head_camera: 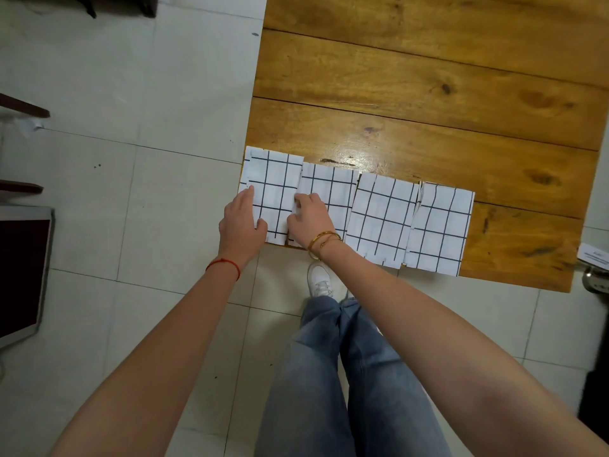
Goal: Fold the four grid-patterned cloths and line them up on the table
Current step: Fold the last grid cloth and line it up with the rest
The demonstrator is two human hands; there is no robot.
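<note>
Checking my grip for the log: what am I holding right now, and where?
Both hands are on the leftmost folded white grid-patterned cloth: left hand at its left edge, right hand at its right edge.

You stand in what looks like a home room: pale floor tiles point(138, 199) underfoot, a varnished plank worktop point(428, 94) at one o'clock, dark furniture legs point(23, 108) at nine o'clock.

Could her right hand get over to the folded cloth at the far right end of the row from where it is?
Probably yes. The right hand rests by the leftmost cloth; nothing stands over the row between it and the rightmost cloth.
</note>
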